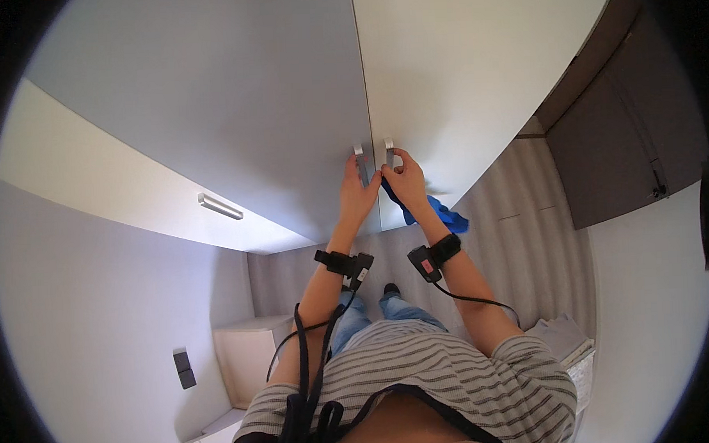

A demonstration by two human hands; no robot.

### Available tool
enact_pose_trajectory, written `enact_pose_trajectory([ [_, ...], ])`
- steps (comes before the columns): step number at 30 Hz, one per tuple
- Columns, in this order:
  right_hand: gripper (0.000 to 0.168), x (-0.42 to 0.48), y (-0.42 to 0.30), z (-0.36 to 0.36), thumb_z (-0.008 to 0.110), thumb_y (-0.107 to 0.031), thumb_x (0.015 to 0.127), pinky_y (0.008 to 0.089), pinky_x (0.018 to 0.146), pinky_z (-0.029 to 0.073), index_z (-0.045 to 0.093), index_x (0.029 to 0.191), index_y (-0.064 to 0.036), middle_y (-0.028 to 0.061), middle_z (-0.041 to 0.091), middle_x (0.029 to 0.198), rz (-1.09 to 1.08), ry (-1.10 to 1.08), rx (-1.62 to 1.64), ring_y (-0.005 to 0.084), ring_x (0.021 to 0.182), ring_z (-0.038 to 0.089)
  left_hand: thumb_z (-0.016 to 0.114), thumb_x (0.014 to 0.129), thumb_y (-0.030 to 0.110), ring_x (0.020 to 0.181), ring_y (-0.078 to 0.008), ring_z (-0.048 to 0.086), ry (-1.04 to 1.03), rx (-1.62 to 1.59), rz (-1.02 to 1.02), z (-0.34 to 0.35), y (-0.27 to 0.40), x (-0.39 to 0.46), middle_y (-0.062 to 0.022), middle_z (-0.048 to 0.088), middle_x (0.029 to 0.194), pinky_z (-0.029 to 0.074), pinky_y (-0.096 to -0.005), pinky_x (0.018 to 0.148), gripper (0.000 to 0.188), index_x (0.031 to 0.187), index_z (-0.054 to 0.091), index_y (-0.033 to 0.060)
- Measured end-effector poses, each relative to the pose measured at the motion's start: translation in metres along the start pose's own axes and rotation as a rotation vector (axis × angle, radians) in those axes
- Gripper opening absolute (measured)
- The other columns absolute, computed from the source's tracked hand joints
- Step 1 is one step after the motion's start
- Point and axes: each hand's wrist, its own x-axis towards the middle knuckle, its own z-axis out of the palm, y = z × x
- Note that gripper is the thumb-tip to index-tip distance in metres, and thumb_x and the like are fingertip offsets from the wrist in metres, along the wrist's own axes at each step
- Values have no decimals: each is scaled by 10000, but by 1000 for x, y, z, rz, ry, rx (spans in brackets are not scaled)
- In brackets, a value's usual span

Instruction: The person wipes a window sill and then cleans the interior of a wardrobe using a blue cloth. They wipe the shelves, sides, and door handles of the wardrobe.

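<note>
My left hand (356, 189) is at the metal handle (362, 165) of the grey cabinet door (256, 96), its fingers behind the bar and its thumb to the right of it. My right hand (407, 178) has its fingers around the metal handle (389, 153) of the white cabinet door (472, 71). The two thumbs are close together at the seam between the doors, which stand closed. A blue cloth (448, 217) hangs beneath my right hand and forearm; its upper end reaches my right fingers. Whether the left fingers press on their handle is hard to see.
A white cabinet side with a metal handle (220, 206) lies to the left. Dark wall sockets (184, 368) and a pale low cabinet (248, 354) are at lower left. A brown door (609, 148) stands at right. Cables run from both wrist devices.
</note>
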Motion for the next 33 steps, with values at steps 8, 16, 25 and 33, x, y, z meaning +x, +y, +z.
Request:
enact_pose_trajectory([
  [8,389,11,41,-26,649,-228,736,395,619,502,575,1045,-3,179,648,695,93,22,-190,320,650,640,636,836,130,1053,-241,581,-86,-3,-135,37,-27,-7,-125,592,1123,492,-369,871,351,1136,500,10],
  [16,340,-9,120,-52,663,-173,761,388,501,436,492,1026,-46,128,557,575,151,223,-142,289,513,570,655,812,196,822,-261,571,-98,106,-141,67,-55,-52,-117,583,860,476,-347,698,314,1034,544,4],
  [25,530,-30,113,-60,665,-163,781,358,507,436,414,1235,-53,111,561,563,319,280,-275,252,503,565,770,747,227,862,-224,568,77,258,-346,-47,-21,-101,-107,604,903,451,-352,772,500,1106,519,-14],
  [33,528,-17,82,-61,629,-111,805,360,557,452,452,1300,-57,112,558,591,309,340,-218,238,527,551,673,850,184,951,-280,590,320,149,-300,-112,-57,-38,-184,609,1052,447,-357,868,449,1189,494,-50],
])
